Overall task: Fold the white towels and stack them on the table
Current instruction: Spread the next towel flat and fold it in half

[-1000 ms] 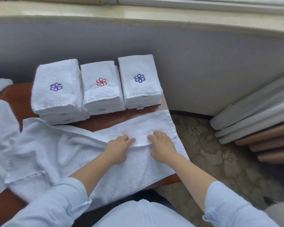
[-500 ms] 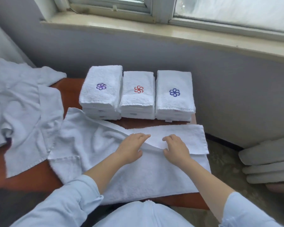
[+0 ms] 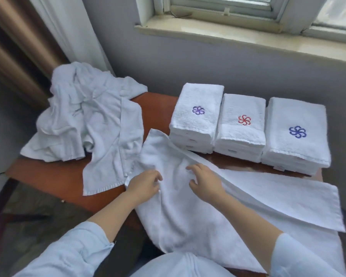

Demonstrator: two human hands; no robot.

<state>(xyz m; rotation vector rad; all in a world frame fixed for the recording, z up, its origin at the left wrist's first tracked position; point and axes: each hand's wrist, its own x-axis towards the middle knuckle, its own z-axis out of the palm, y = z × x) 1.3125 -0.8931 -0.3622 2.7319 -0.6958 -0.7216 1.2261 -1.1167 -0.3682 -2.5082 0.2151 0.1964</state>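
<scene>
The long white fluffy towel [image 3: 208, 212] lies under both hands. Its long way runs from just past the left hand [image 3: 145, 183] out to the right. The left hand is nearer the loose end. Its fingers are bent, but I cannot tell if they pinch. The right hand [image 3: 205, 181] rests on the towel, fingers spread.

The towel [image 3: 198, 216] is soft, fluffy white cloth. The folded stacks [image 3: 246, 134] are the same nubbly cloth, with stitched thread flowers. The bench [image 3: 54, 176] is smooth, shiny brown wood. The window sill [image 3: 238, 35] looks like smooth, glossy stone.
</scene>
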